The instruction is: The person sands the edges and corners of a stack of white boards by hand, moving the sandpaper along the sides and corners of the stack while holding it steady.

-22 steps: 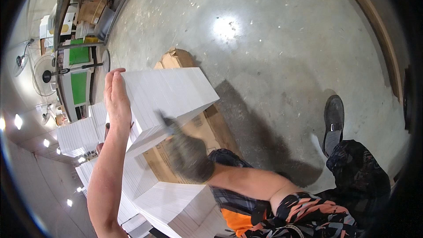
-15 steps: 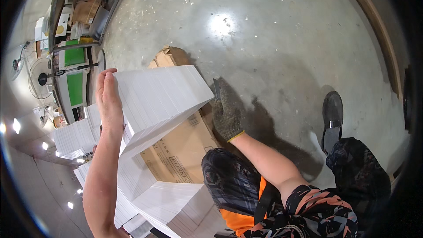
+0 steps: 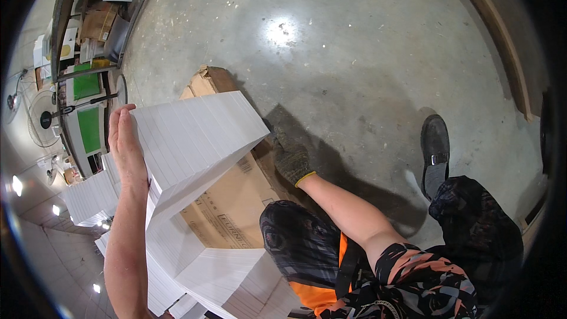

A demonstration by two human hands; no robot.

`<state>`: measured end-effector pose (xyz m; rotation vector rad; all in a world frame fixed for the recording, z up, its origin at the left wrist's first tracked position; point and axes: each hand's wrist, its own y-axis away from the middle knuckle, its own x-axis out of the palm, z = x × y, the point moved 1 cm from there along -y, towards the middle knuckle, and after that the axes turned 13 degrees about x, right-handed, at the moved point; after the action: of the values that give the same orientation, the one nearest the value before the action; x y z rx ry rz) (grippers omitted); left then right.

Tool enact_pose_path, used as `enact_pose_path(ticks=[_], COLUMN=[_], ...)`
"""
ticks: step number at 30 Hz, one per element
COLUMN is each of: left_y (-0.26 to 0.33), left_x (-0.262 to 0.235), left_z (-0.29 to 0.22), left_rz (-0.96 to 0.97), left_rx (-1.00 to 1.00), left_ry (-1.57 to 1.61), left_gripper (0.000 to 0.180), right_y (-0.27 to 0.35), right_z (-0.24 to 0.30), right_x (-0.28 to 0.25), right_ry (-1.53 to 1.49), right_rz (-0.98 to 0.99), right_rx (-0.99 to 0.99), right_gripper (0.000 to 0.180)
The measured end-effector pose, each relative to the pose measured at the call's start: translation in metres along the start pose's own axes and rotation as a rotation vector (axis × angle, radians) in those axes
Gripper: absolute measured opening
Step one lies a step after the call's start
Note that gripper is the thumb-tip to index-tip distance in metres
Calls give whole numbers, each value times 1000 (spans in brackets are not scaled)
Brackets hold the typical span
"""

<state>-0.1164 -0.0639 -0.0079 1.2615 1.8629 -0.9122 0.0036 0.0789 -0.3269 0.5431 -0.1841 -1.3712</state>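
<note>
Pressing flat against the left edge of a thick stack of white sheets (image 3: 195, 142), the bare left hand (image 3: 126, 145) has its fingers straight and together, palm against the stack's side. The right hand (image 3: 290, 159), in a dark knit glove with a yellow cuff, sits at the stack's right lower corner, just beside a brown cardboard box (image 3: 236, 201); its fingers curl downward, but whether they grip anything cannot be told. The stack is tilted, its top raised above the box, which lies on the concrete floor (image 3: 354, 53) with a flap showing beyond the stack. What the box holds is hidden by the sheets. More white stacks (image 3: 224, 277) sit below and to the left. A black shoe (image 3: 435, 142) rests on the floor well to the right. Shelves with green panels (image 3: 88, 130) stand at far left.
</note>
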Motion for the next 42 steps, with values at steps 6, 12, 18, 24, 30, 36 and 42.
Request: enact_pose_path(ticks=[6, 12, 18, 24, 30, 36, 42], left_y=[0, -1, -2, -2, -2, 3, -1], left_x=[-4, -1, -2, -3, -1, -4, -8], left_z=[6, 6, 4, 6, 6, 1, 11], left_rz=[-15, -8, 12, 16, -3, -15, 38], left_rx=[-3, 30, 31, 34, 21, 29, 22], left_ry=[5, -8, -23, -50, -6, -47, -38], left_gripper=[34, 34, 35, 37, 34, 34, 39], right_y=[-1, -1, -6, 2, 2, 10, 67], right_z=[6, -6, -8, 2, 6, 48, 145], right_x=[-7, 4, 10, 10, 8, -7, -6], right_ry=[17, 2, 78, -47, -54, 64, -232], right_rz=[21, -64, 45, -57, -62, 87, 72], right_rx=[49, -34, 91, 95, 41, 21, -761], right_gripper=[41, 40, 42, 39, 44, 50, 33])
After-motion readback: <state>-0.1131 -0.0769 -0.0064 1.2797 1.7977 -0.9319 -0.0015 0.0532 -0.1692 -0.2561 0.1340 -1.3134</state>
